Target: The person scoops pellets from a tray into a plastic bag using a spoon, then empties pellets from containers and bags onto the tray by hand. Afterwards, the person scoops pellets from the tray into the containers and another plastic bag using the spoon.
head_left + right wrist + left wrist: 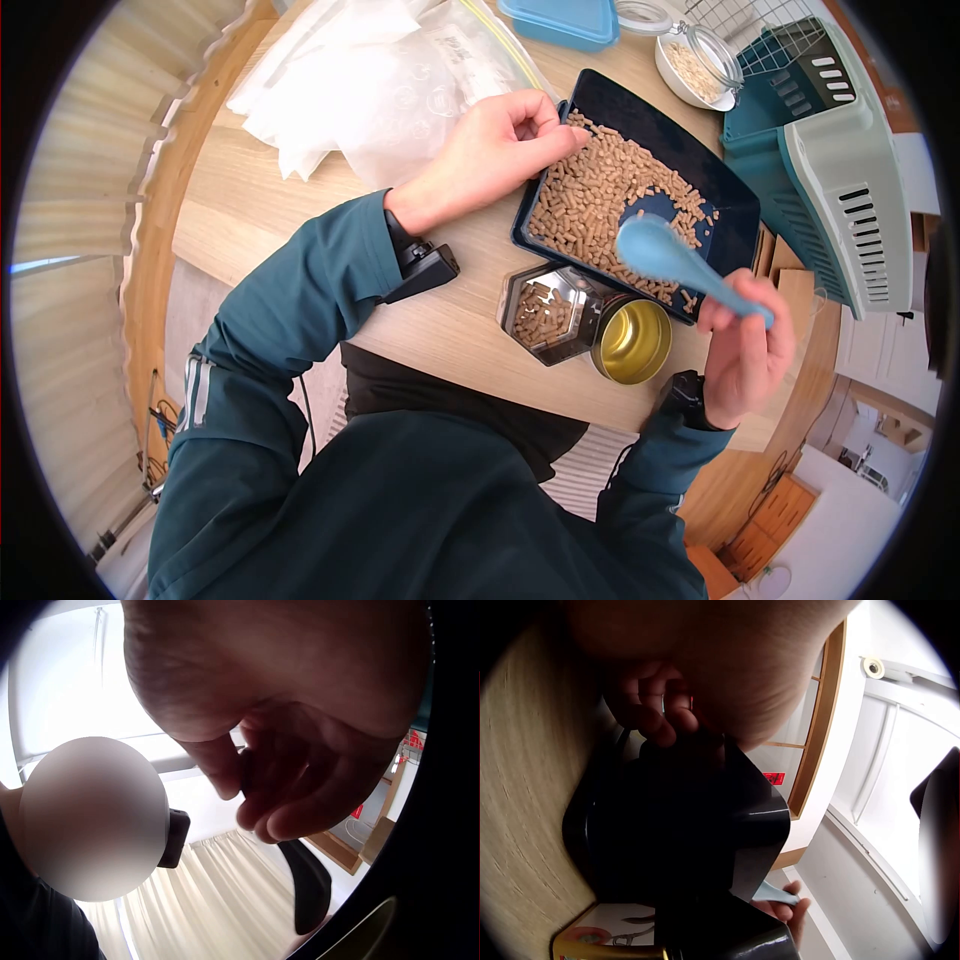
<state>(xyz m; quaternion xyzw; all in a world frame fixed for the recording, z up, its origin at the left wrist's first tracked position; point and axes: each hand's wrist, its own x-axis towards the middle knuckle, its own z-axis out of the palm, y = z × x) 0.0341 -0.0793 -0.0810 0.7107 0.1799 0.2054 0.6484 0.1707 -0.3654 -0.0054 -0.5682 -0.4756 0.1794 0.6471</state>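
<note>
The light-blue spoon (pixel 665 258) is above the near right part of the dark tray (pixel 660 125), beside a bare patch of its floor; whether its bowl carries anything cannot be told. The right hand (pixel 748 350) grasps its handle between thumb and curled fingers. The left hand (pixel 488 155) grips the tray's left rim, thumb reaching inside. Brown pellets (pixel 600 190) lie thick across the left and middle of the tray, thinning to scattered ones towards the right. Just beside the tray's near wall, a clear hexagonal container (pixel 583 318) holds a smaller heap of the same pellets, and close on its right a gold-lined tin (pixel 650 345) shows none inside. The work looks partway along: some pellets are in the hexagonal container, while far more lie in the tray. Farther out, a white bowl (pixel 675 88) at the far right holds pale flakes, with a clear round rim (pixel 715 50) overlapping its edge. A blue lidded box (pixel 570 28) sits on the far side, its contents hidden, and clear plastic bags (pixel 370 90) spread at the far left. To the right stands a grey and teal pet carrier (pixel 845 150).
</note>
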